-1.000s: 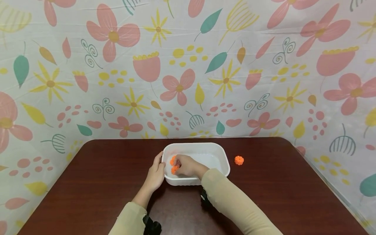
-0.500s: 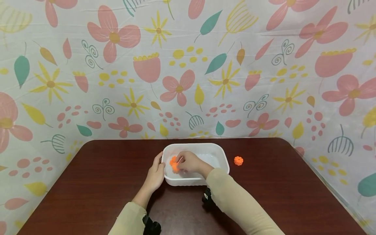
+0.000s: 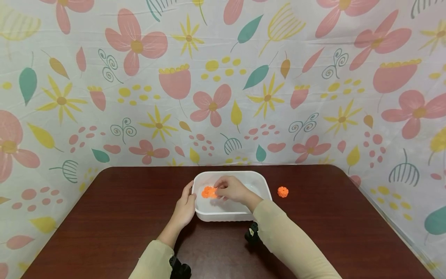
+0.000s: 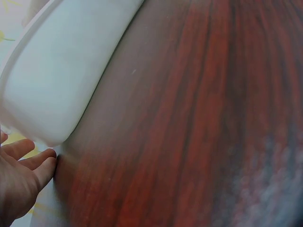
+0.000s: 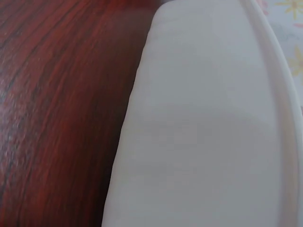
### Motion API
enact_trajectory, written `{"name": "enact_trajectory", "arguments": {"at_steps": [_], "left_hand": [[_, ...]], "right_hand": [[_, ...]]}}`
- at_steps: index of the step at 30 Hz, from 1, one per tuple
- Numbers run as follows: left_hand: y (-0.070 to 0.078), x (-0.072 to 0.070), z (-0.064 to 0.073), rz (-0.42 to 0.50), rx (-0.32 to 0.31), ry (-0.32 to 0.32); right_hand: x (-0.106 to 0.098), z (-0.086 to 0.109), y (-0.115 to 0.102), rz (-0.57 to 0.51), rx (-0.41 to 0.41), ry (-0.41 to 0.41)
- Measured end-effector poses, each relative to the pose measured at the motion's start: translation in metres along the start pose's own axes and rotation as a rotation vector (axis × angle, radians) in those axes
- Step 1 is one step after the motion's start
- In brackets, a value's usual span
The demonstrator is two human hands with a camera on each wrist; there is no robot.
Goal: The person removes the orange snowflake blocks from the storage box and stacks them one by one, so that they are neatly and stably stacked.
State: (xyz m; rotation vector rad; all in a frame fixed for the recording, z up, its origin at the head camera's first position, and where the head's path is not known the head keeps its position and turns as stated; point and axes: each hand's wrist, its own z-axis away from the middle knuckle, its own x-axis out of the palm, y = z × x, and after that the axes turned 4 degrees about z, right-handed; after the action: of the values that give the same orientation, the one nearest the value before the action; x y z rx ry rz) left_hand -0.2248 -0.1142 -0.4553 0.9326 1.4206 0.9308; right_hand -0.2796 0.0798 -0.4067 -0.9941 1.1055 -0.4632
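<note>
A white plastic basin stands on the table, and it also shows large in the left wrist view and the right wrist view. My left hand rests against the basin's left end with its fingers extended. In the left wrist view that hand appears beside the basin's lower corner. Inside the basin, my right hand pinches an orange, flower-shaped piece at its right edge. Another orange piece lies right up against it on the left; whether the two are joined I cannot tell. The right wrist view shows no fingers.
A third orange, flower-shaped piece lies on the dark brown table, to the right of the basin. Behind the table hangs a flower-patterned cloth.
My right hand has shifted right and slightly away inside the basin. The orange piece at its fingertips has swung from the near side of the other piece to its right. The left hand stays put.
</note>
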Motion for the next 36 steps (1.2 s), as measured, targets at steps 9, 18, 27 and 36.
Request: {"name": "enact_trajectory", "arguments": {"at_steps": [9, 18, 27, 36], "left_hand": [[0.000, 0.001, 0.001, 0.006, -0.004, 0.000], [0.001, 0.000, 0.000, -0.004, 0.003, -0.008], [0.000, 0.000, 0.000, -0.002, -0.003, 0.002], [-0.002, 0.001, 0.000, -0.005, -0.002, 0.001]], "right_hand": [[-0.011, 0.003, 0.011, -0.048, -0.010, 0.032], [-0.023, 0.007, 0.013, -0.069, 0.026, 0.072], [-0.036, 0.013, 0.017, -0.101, 0.037, 0.093], [-0.046, 0.018, 0.021, -0.126, 0.047, 0.133]]}}
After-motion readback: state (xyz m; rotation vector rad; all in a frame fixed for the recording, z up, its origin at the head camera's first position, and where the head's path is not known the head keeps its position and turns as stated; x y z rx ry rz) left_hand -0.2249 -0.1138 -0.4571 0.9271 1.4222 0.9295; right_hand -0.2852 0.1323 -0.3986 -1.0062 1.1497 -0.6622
